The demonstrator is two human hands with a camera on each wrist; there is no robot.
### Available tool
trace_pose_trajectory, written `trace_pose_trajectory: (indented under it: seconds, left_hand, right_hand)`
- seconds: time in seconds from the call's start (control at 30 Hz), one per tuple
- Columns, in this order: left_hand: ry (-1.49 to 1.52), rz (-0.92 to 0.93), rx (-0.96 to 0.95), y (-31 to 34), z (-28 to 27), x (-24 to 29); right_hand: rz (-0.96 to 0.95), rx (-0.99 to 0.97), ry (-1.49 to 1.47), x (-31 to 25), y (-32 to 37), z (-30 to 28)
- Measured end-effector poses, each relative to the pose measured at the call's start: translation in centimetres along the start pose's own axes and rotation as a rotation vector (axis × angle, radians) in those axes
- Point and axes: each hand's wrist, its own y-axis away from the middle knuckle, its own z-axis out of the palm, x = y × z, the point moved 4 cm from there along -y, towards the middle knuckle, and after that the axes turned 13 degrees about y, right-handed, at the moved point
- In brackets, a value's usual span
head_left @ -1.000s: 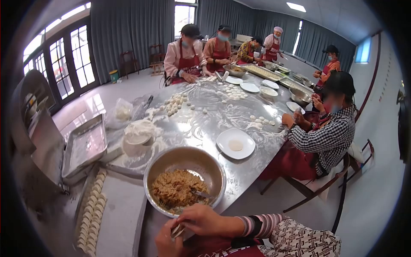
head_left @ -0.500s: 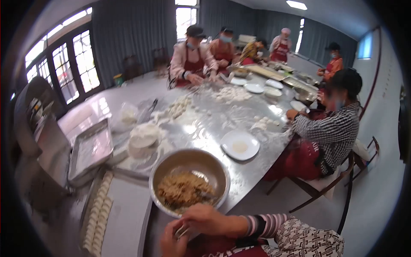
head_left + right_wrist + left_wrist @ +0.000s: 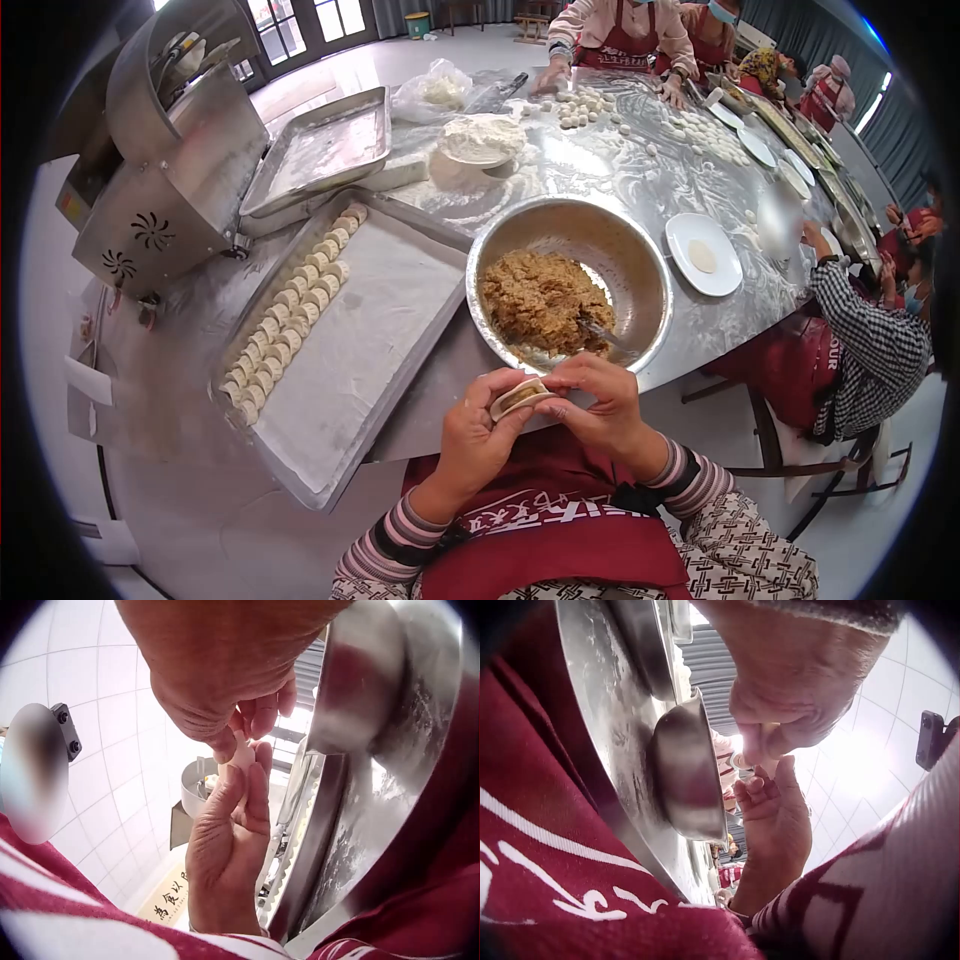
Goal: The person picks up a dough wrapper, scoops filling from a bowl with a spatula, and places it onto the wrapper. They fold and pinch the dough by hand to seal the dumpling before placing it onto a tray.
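Both hands meet in front of my red apron, just below the table edge. My left hand point(image 3: 500, 408) cups a half-folded dumpling point(image 3: 519, 396) with brown filling showing. My right hand point(image 3: 562, 388) pinches its edge from the right. In the left wrist view the left hand point(image 3: 780, 727) and right hand point(image 3: 769, 787) touch at the dumpling point(image 3: 768, 741). From the right wrist, the dumpling point(image 3: 242, 754) sits between the right hand point(image 3: 232, 739) and the left hand point(image 3: 240, 787). A steel bowl point(image 3: 640, 262) of minced filling, with a spoon point(image 3: 604, 334) in it, stands just beyond the hands.
A tray point(image 3: 370, 330) with rows of finished dumplings point(image 3: 290, 305) lies to the left, with an empty steel tray point(image 3: 320, 150) and a steel machine point(image 3: 160, 190) behind. Beyond are a flour bowl point(image 3: 480, 140), a plate point(image 3: 722, 275) with a wrapper, and seated people point(image 3: 870, 340).
The head view has tipped down onto the tray and bowl. My hands have risen from the frame's bottom edge and now hold the dumpling in plain sight.
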Motion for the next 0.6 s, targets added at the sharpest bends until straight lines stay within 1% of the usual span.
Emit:
trace_pose_trajectory:
  seconds: [0.1, 0.17, 0.2, 0.27, 0.4, 0.47, 0.5, 0.57, 0.6]
  left_hand:
    - [0.001, -0.009, 0.035, 0.0, -0.4, -0.4]
    - [-0.116, 0.024, 0.044, 0.0, -0.5, -0.4]
    - [-0.118, 0.024, 0.047, 0.1, -0.5, -0.4]
    - [-0.242, 0.077, -0.028, 0.2, -0.2, -0.2]
    - [-0.213, 0.117, -0.066, 0.1, -0.1, 0.8]
    - [-0.224, 0.092, -0.135, 0.0, 0.2, 1.3]
    - [-0.225, 0.091, -0.133, -0.1, 0.2, 1.6]
    - [-0.276, 0.039, -0.163, -0.2, 0.3, 1.5]
    - [-0.276, 0.036, -0.162, -0.1, 0.6, 1.3]
  right_hand:
    - [-0.039, 0.038, 0.079, 0.3, 0.3, 0.6]
    - [-0.085, 0.07, 0.155, 0.2, 0.3, 0.7]
    - [-0.086, 0.068, 0.152, 0.1, 0.2, 0.7]
    - [-0.148, 0.082, 0.234, -0.5, 0.0, 0.4]
    - [-0.116, 0.124, 0.169, -0.7, 0.2, 0.5]
    - [-0.039, 0.175, 0.051, -0.5, 0.3, 0.5]
    - [-0.039, 0.174, 0.049, -0.4, 0.3, 0.4]
    - [-0.174, 0.141, 0.197, -0.6, 0.3, 0.3]
    - [-0.171, 0.14, 0.195, -0.7, 0.1, 0.2]
